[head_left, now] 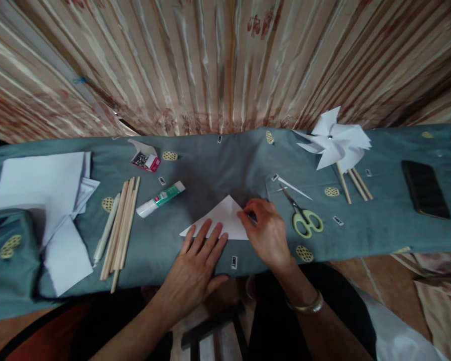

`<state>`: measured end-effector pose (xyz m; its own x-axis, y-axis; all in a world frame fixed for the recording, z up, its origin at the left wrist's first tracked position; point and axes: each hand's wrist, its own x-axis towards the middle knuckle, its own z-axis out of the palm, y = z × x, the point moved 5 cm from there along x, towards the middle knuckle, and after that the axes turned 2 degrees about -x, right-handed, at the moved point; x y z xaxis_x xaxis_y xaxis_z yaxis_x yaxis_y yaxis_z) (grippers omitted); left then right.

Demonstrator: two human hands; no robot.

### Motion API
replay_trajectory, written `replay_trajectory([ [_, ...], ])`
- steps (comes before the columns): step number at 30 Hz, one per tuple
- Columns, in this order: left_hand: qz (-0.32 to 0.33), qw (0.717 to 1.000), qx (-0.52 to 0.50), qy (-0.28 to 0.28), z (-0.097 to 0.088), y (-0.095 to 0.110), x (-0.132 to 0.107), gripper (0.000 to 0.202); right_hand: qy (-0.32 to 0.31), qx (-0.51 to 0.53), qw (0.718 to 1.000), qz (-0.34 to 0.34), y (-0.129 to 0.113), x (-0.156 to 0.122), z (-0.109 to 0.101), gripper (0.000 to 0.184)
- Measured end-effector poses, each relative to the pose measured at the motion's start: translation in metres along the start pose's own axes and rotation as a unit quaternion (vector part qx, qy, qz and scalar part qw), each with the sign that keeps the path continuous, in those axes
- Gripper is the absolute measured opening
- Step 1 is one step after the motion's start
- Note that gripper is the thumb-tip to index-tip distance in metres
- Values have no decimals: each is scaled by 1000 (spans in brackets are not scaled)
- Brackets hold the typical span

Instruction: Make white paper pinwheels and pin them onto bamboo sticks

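Observation:
A white sheet of paper (pixel 229 213), folded into a triangle, lies on the cloth-covered table in front of me. My left hand (pixel 199 255) rests flat across its lower left part, fingers stretched out. At the right side of the triangle, my right hand (pixel 266 228) is closed, thumb and forefinger pinching the paper's edge; a bracelet (pixel 310 303) circles that wrist. Just right of this hand lie green-handled scissors (pixel 304 220) and a thin paper strip (pixel 295 189). A glue stick (pixel 161 199) lies to the upper left of the folded paper.
Wooden sticks (pixel 122 228) and a whitish pen-like stick (pixel 106 230) lie left, beside stacked white paper (pixel 41 185). An opened small box (pixel 146 156) holds metal pins. Paper pinwheels (pixel 334 140) on sticks lie right, near a black phone (pixel 425 189). A curtain (pixel 210 65) hangs behind.

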<state>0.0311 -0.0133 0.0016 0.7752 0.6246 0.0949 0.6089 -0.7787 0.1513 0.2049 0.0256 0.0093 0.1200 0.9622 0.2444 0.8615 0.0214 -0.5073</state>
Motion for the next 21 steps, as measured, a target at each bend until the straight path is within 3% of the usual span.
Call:
replay_trajectory([
  [3,-5,1000,-5,-8,2,1,0,75,6,-16,999,-27,-5,-5,-2,14],
  [10,-6,1000,-14,-17,3,0,0,80,12,-78,993,-84,-24,-27,-2,45],
  [21,2,1000,15,10,4,1,0,74,-2,-52,998,-43,-13,-37,2,59],
])
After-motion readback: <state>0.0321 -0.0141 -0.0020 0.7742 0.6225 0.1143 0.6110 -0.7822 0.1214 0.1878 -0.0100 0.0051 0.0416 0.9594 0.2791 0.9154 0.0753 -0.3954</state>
